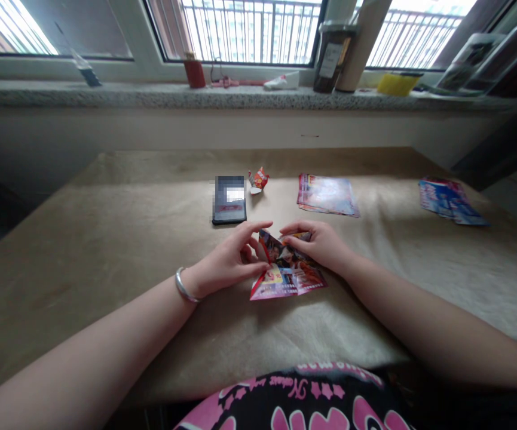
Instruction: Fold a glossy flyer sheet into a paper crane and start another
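Between my hands is a creased, printed sheet of paper (291, 275), red and pink with pictures of people, its upper part folded up off the table. My left hand (238, 254), with a silver bangle at the wrist, pinches the sheet's left edge between thumb and fingers. My right hand (314, 242) grips the upper right part, thumb on top and fingers behind. Just beyond my hands lie a dark, flat rectangular device (229, 209), partly pixelated, and a small folded red paper piece (258, 180).
A stack of printed sheets (327, 194) lies at the back right of the table (106, 239). Blue and red leaflets (450, 200) lie near its right edge. On the stone windowsill (141, 95) stand a dark lidded jar (332, 57), a red container (194, 71) and a yellow object (397, 83).
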`<action>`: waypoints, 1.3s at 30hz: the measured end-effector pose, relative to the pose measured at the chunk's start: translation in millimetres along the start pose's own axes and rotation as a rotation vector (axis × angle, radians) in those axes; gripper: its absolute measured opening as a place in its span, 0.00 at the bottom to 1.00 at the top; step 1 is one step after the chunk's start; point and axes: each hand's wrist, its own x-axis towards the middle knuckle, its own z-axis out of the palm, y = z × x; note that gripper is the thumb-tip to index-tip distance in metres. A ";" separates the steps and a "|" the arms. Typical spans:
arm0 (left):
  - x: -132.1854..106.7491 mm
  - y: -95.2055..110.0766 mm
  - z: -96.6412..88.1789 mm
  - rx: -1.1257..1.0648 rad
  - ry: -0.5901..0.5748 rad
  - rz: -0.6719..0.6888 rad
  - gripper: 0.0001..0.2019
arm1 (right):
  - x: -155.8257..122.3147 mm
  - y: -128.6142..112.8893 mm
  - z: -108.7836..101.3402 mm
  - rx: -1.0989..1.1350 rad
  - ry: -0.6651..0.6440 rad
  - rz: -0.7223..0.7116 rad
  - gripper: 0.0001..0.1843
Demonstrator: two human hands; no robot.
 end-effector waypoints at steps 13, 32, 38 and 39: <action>4.0 3.3 -3.2 0.294 -0.115 0.232 0.13 | -4.5 -5.2 -2.9 0.051 -0.047 -0.059 0.15; 1.6 12.9 -8.4 0.444 -0.188 0.306 0.13 | -4.3 1.8 -25.4 -0.356 -0.129 0.085 0.08; 2.3 14.2 -7.7 0.515 -0.185 0.302 0.13 | -2.5 1.6 -22.6 -0.386 -0.066 0.076 0.08; 2.4 14.3 -7.8 0.530 -0.180 0.301 0.13 | -2.7 0.7 -22.3 -0.387 -0.068 0.070 0.08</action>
